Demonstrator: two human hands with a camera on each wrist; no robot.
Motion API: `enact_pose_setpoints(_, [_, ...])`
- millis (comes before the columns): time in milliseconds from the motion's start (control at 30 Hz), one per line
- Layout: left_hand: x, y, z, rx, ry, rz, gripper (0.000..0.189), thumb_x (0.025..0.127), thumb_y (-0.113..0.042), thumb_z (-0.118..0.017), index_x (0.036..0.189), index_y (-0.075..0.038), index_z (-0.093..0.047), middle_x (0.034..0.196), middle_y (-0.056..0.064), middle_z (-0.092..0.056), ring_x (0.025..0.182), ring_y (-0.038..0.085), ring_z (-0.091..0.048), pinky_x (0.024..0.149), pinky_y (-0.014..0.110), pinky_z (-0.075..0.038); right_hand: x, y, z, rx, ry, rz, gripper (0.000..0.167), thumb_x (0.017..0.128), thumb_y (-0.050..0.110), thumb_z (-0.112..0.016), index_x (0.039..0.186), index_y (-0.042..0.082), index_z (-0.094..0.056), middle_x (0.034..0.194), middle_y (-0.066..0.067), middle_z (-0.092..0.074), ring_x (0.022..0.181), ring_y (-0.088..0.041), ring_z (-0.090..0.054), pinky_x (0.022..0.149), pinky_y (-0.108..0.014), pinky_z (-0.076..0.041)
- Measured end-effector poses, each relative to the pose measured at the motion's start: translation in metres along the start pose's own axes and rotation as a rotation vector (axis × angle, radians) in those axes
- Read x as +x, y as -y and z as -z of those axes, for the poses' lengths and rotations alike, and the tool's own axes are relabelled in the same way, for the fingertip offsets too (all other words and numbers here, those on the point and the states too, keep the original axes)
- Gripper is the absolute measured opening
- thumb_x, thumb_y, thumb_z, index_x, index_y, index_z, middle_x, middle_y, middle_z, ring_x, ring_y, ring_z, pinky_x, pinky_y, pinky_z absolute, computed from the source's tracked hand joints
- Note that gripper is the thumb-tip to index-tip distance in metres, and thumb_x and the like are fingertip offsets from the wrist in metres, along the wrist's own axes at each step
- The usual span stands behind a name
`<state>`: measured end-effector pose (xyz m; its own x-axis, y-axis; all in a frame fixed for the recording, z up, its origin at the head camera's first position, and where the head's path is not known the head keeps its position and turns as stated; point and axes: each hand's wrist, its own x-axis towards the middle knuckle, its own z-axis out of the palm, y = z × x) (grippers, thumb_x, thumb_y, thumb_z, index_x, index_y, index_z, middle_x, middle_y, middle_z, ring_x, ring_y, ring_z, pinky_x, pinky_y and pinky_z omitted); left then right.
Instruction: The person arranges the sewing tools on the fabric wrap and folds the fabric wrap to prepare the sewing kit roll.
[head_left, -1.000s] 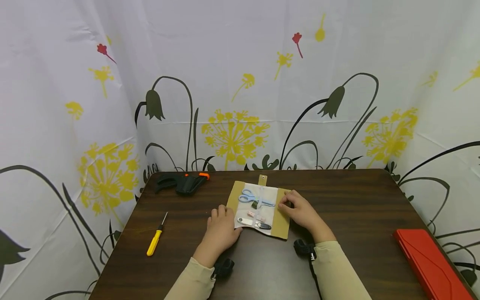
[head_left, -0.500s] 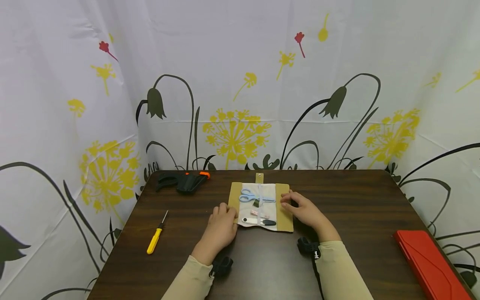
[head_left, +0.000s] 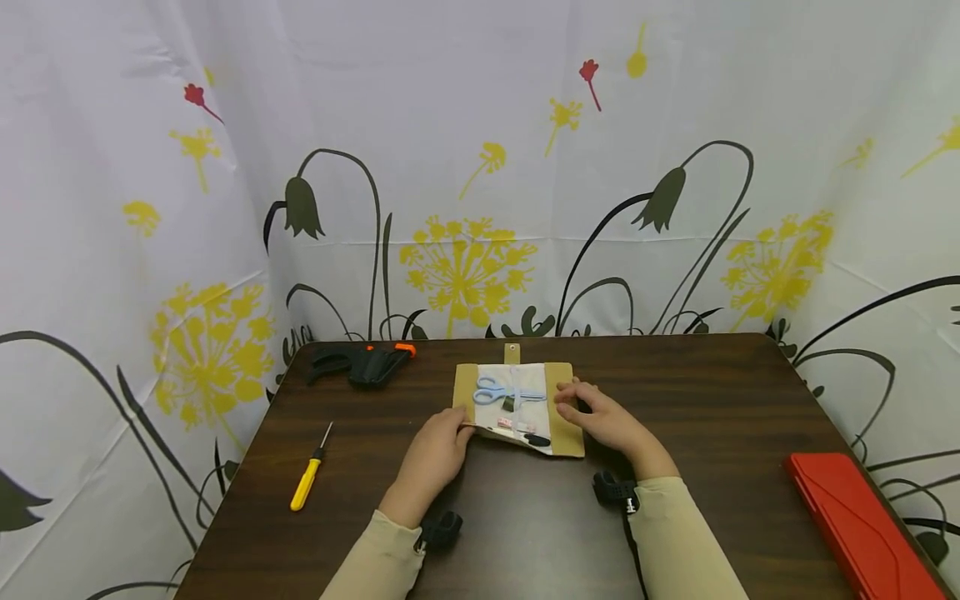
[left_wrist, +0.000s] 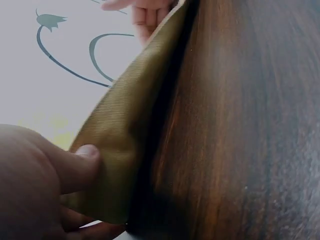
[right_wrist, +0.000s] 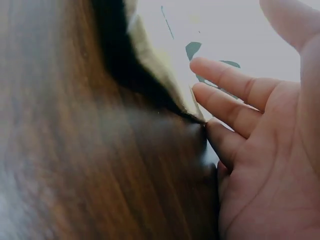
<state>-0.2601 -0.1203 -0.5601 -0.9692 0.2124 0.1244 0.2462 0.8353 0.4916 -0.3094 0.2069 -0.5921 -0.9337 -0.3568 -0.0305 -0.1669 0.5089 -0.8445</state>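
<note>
An opened tan fabric sewing kit [head_left: 567, 443] lies on the table with its snap tab [head_left: 512, 353] pointing away. Inside, a clear strap holds blue scissors [head_left: 487, 392], a small dark green item [head_left: 508, 404], a pinkish piece [head_left: 507, 423] and a slim white tool with a dark end [head_left: 536, 440]. My left hand [head_left: 435, 450] pinches the near left corner, thumb on the fabric in the left wrist view, and the near edge is lifted. My right hand [head_left: 613, 425] is at the right edge with fingers extended, touching or almost touching it; it grips nothing.
A yellow-handled screwdriver [head_left: 305, 483] lies on the left of the brown table [head_left: 720, 400]. A black and orange clamp [head_left: 367, 365] is at the back left. A red case [head_left: 862, 525] lies along the right edge. A patterned curtain [head_left: 465, 125] hangs behind.
The kit has turned slightly and now lies straighter. My left hand has shifted to its near left corner and raised the near edge. My right fingers have loosened from the right flap.
</note>
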Motion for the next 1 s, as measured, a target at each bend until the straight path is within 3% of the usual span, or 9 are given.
enact_pose_setpoints(67, [0.0, 0.0, 0.0, -0.015, -0.026, 0.021, 0.012, 0.106, -0.017, -0.071, 0.095, -0.017, -0.065, 0.089, 0.0, -0.066, 0.085, 0.021, -0.062, 0.076, 0.041, -0.05, -0.001, 0.0, 0.001, -0.02, 0.032, 0.031, 0.037, 0.105, 0.036, -0.073, 0.136, 0.015, -0.068, 0.171, -0.017, -0.046, 0.169, -0.046, -0.014, 0.133, -0.07, -0.005])
enact_pose_setpoints(200, [0.0, 0.002, 0.0, -0.033, -0.085, 0.048, 0.017, 0.106, -0.021, -0.071, 0.092, -0.017, -0.062, 0.075, -0.002, -0.058, 0.071, 0.018, -0.052, 0.066, 0.037, -0.042, -0.003, 0.001, 0.001, -0.051, 0.1, 0.116, 0.063, 0.091, 0.033, -0.089, 0.143, 0.01, -0.061, 0.174, -0.024, -0.037, 0.168, -0.052, -0.009, 0.131, -0.073, 0.005])
enact_pose_setpoints(333, [0.001, 0.003, 0.0, -0.043, -0.114, 0.063, 0.017, 0.106, -0.023, -0.071, 0.093, -0.018, -0.062, 0.07, -0.002, -0.055, 0.067, 0.017, -0.05, 0.062, 0.035, -0.04, -0.004, 0.002, 0.001, -0.059, 0.141, 0.149, 0.08, 0.081, 0.033, -0.097, 0.148, 0.012, -0.059, 0.177, -0.024, -0.031, 0.168, -0.052, -0.003, 0.13, -0.074, 0.009])
enact_pose_setpoints(500, [0.002, 0.005, 0.001, -0.034, -0.13, 0.059, 0.018, 0.107, -0.023, -0.07, 0.092, -0.016, -0.061, 0.067, -0.001, -0.054, 0.065, 0.019, -0.05, 0.062, 0.035, -0.038, -0.008, 0.004, 0.003, -0.044, 0.174, 0.134, 0.089, 0.08, 0.031, -0.098, 0.156, 0.015, -0.055, 0.179, -0.019, -0.029, 0.17, -0.049, 0.002, 0.132, -0.07, 0.008])
enact_pose_setpoints(633, [0.003, 0.005, 0.002, -0.067, -0.162, 0.053, 0.02, 0.106, -0.023, -0.07, 0.092, -0.016, -0.06, 0.066, -0.002, -0.049, 0.063, 0.018, -0.047, 0.061, 0.033, -0.036, -0.008, 0.004, 0.002, -0.058, 0.173, 0.133, 0.075, 0.086, 0.028, -0.094, 0.153, 0.021, -0.06, 0.178, -0.016, -0.033, 0.17, -0.046, -0.003, 0.133, -0.069, 0.006])
enact_pose_setpoints(733, [0.003, 0.006, 0.002, -0.162, -0.182, 0.071, 0.019, 0.107, -0.024, -0.07, 0.093, -0.017, -0.06, 0.066, -0.003, -0.045, 0.061, 0.017, -0.045, 0.059, 0.03, -0.035, -0.005, 0.002, 0.0, -0.038, 0.139, 0.132, 0.05, 0.096, 0.024, -0.084, 0.143, 0.022, -0.069, 0.174, -0.013, -0.043, 0.171, -0.042, -0.011, 0.135, -0.066, 0.002])
enact_pose_setpoints(833, [0.004, 0.006, 0.003, -0.274, -0.18, 0.1, 0.013, 0.106, -0.025, -0.072, 0.099, -0.018, -0.063, 0.071, -0.002, -0.051, 0.064, 0.017, -0.048, 0.06, 0.03, -0.037, -0.003, 0.001, -0.001, -0.005, 0.089, 0.124, 0.039, 0.103, 0.023, -0.076, 0.141, 0.017, -0.072, 0.167, -0.013, -0.054, 0.169, -0.039, -0.02, 0.135, -0.065, -0.003])
enact_pose_setpoints(933, [0.006, 0.009, 0.004, -0.344, -0.122, 0.126, 0.017, 0.104, -0.027, -0.076, 0.109, -0.016, -0.065, 0.087, 0.0, -0.069, 0.08, 0.019, -0.063, 0.071, 0.036, -0.049, -0.002, 0.0, 0.0, 0.024, 0.049, 0.097, 0.041, 0.105, 0.026, -0.074, 0.143, 0.014, -0.072, 0.165, -0.015, -0.055, 0.167, -0.038, -0.026, 0.136, -0.063, -0.007])
enact_pose_setpoints(1000, [0.007, 0.012, 0.006, -0.355, -0.059, 0.143, 0.028, 0.099, -0.026, -0.082, 0.118, -0.014, -0.064, 0.106, 0.003, -0.076, 0.098, 0.022, -0.069, 0.086, 0.043, -0.055, -0.003, 0.0, 0.0, 0.032, 0.035, 0.078, 0.039, 0.105, 0.029, -0.074, 0.141, 0.013, -0.073, 0.167, -0.018, -0.051, 0.167, -0.041, -0.025, 0.136, -0.063, -0.008])
